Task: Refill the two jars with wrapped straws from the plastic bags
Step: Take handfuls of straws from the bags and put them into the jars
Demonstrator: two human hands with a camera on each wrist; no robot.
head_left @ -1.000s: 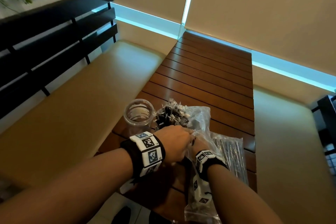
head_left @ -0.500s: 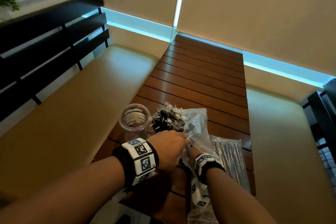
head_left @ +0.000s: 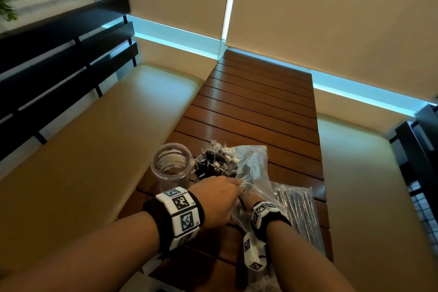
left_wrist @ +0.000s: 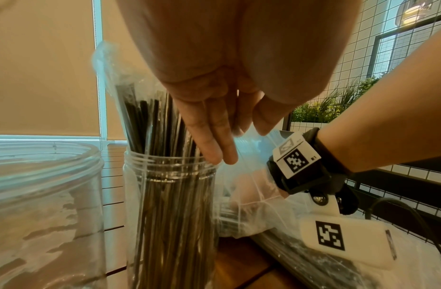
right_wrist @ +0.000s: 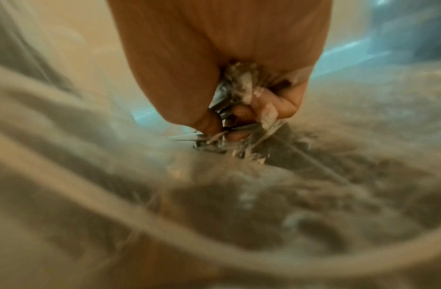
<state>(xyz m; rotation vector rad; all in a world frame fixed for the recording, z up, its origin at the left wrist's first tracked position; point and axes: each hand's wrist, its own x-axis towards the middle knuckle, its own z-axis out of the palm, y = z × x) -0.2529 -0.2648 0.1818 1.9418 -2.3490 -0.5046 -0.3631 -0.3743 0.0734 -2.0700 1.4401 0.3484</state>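
An empty clear jar (head_left: 170,163) stands near the table's left edge. Beside it, a second jar (left_wrist: 169,195) holds black wrapped straws (head_left: 214,165) upright, with a clear plastic bag (head_left: 254,163) draped over their right side. My left hand (head_left: 238,184) pinches the bag's film between thumb and fingers just above that jar's rim. My right hand (head_left: 247,198) is inside the bag and grips a bunch of wrapped straws (right_wrist: 236,101) by their ends; the film blurs the rest.
A second bag of straws (head_left: 298,211) lies flat at the right of the slatted wooden table (head_left: 256,106). Cushioned benches (head_left: 99,140) flank the table on both sides. A black slatted backrest (head_left: 59,59) runs along the left.
The head view has tilted and shifted. Both hands stay at the bag beside the jar, the right hand a little further under the film.
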